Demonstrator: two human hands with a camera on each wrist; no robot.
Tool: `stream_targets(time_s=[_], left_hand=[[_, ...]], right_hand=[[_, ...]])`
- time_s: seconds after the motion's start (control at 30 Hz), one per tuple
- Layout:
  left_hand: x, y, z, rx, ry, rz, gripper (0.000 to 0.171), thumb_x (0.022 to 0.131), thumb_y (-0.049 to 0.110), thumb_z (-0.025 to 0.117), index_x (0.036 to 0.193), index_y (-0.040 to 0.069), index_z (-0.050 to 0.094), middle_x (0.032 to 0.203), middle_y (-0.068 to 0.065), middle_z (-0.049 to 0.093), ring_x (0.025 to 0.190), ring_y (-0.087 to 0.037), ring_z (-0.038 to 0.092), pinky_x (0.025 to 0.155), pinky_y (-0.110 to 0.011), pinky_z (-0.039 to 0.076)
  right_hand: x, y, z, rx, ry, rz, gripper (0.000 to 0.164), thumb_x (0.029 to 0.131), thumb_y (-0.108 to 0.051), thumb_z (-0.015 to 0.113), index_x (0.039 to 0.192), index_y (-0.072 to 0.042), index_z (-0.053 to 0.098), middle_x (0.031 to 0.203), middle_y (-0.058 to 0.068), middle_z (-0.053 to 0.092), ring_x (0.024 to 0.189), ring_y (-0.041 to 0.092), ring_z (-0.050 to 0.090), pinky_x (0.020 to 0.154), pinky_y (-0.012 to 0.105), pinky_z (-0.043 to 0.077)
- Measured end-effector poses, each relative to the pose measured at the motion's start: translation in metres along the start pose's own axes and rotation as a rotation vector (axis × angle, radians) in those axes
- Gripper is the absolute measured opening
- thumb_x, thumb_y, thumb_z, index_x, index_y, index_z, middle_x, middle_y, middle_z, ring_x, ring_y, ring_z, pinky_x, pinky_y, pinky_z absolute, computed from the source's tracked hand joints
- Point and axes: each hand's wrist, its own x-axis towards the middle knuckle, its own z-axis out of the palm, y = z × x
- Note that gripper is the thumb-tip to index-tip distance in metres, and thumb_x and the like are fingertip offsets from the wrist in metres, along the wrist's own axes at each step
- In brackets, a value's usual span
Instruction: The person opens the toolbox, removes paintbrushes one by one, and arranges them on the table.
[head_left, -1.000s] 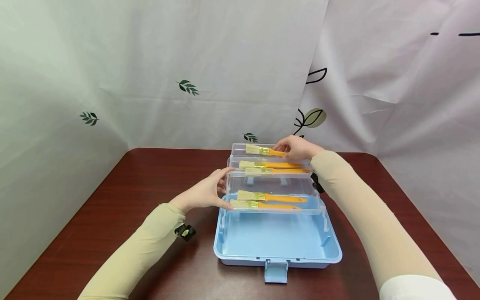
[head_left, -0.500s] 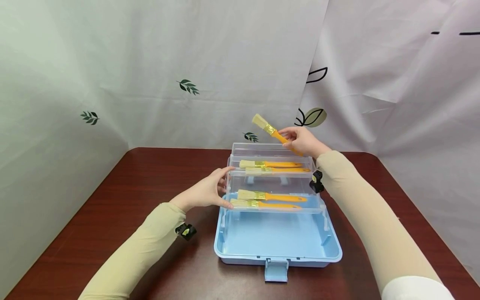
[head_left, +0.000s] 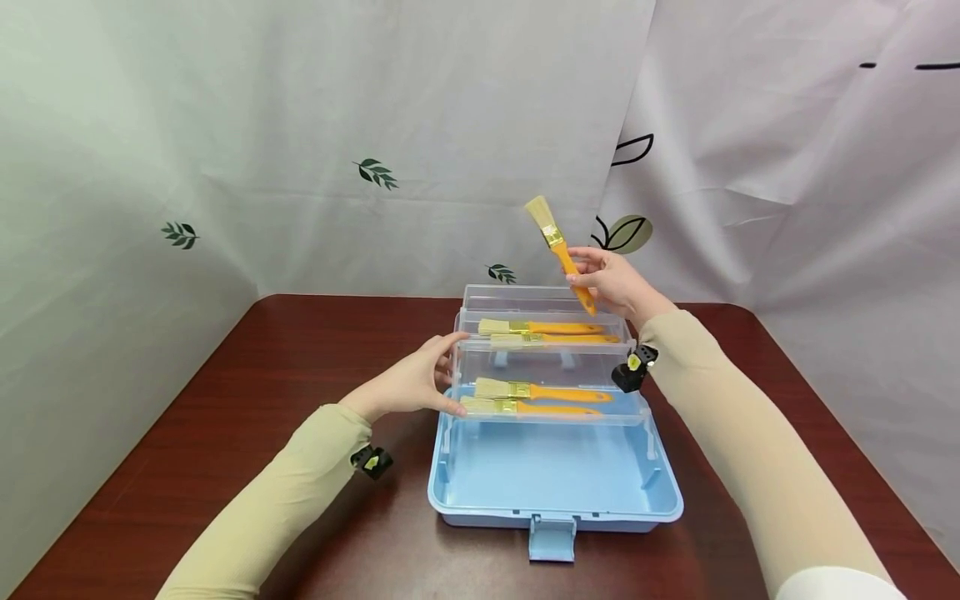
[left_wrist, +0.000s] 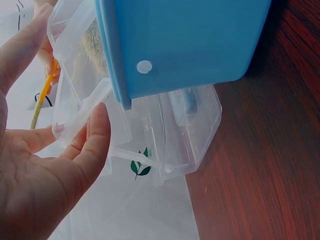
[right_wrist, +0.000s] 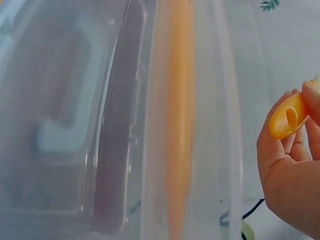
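Note:
A blue toolbox [head_left: 555, 475] stands unfolded, its clear stepped trays [head_left: 626, 421] raised over the base. My left hand [head_left: 412, 379] holds their left end, thumb by the lowest tray and fingers by the one above; in the left wrist view its fingers bend round the clear plastic. Above the rear tray [head_left: 517, 297], my right hand [head_left: 613, 282] pinches a paintbrush [head_left: 557, 237] by its orange handle, bristles up and tilted left. Two paintbrushes [head_left: 562, 328] lie in the middle tray and two paintbrushes [head_left: 555, 394] in the lowest one. The right wrist view shows the held handle's end hole.
The toolbox's blue latch [head_left: 552, 540] hangs open at the front. Dark red tabletop [head_left: 300, 358] spreads around the box. Behind it hangs a pale cloth [head_left: 420, 233] with leaf prints. Wrist cameras [head_left: 633, 368] sit on both sleeves.
The right hand has lifted the paintbrush out of the rear tray, raising it and turning it from level to nearly upright. The left hand has stayed in place.

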Motion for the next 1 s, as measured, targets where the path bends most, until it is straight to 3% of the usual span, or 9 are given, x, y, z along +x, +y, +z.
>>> stream_targets(time_s=[0.2, 0.5, 0.67, 1.0], left_hand=[[0.0, -0.002, 0.001, -0.01, 0.003, -0.003, 0.104, 0.067, 0.015, 0.087, 0.149, 0.012, 0.022, 0.123, -0.013, 0.04, 0.103, -0.024, 0.051, 0.089, -0.034, 0.052], [0.0, -0.001, 0.0, -0.013, 0.003, -0.001, 0.105, 0.067, 0.016, 0.087, 0.149, 0.012, 0.022, 0.126, -0.018, 0.04, 0.102, -0.024, 0.052, 0.089, -0.035, 0.052], [-0.001, -0.002, 0.001, -0.016, 0.002, -0.011, 0.105, 0.068, 0.016, 0.086, 0.149, 0.013, 0.021, 0.127, -0.019, 0.039, 0.103, -0.024, 0.052, 0.089, -0.035, 0.052], [0.0, -0.002, 0.0, -0.026, 0.003, -0.012, 0.105, 0.067, 0.017, 0.087, 0.149, 0.013, 0.022, 0.124, -0.013, 0.04, 0.103, -0.024, 0.053, 0.089, -0.035, 0.052]], right_hand=[[-0.012, 0.001, 0.001, 0.078, -0.038, 0.031, 0.055, 0.095, -0.003, 0.052, 0.147, -0.007, 0.032, 0.095, -0.01, 0.059, 0.097, 0.016, 0.053, 0.079, 0.021, 0.046], [-0.037, 0.006, 0.0, 0.213, -0.107, 0.074, 0.054, 0.094, -0.006, 0.055, 0.144, -0.009, 0.034, 0.095, -0.009, 0.062, 0.085, 0.008, 0.056, 0.078, 0.019, 0.05], [-0.048, 0.009, 0.001, 0.302, -0.158, 0.081, 0.041, 0.094, -0.006, 0.055, 0.132, -0.016, 0.043, 0.094, -0.008, 0.063, 0.081, 0.009, 0.056, 0.077, 0.02, 0.051], [-0.066, 0.017, -0.002, 0.357, -0.211, 0.061, 0.033, 0.093, -0.004, 0.056, 0.121, -0.021, 0.049, 0.095, -0.006, 0.065, 0.088, 0.009, 0.059, 0.076, 0.019, 0.052]])
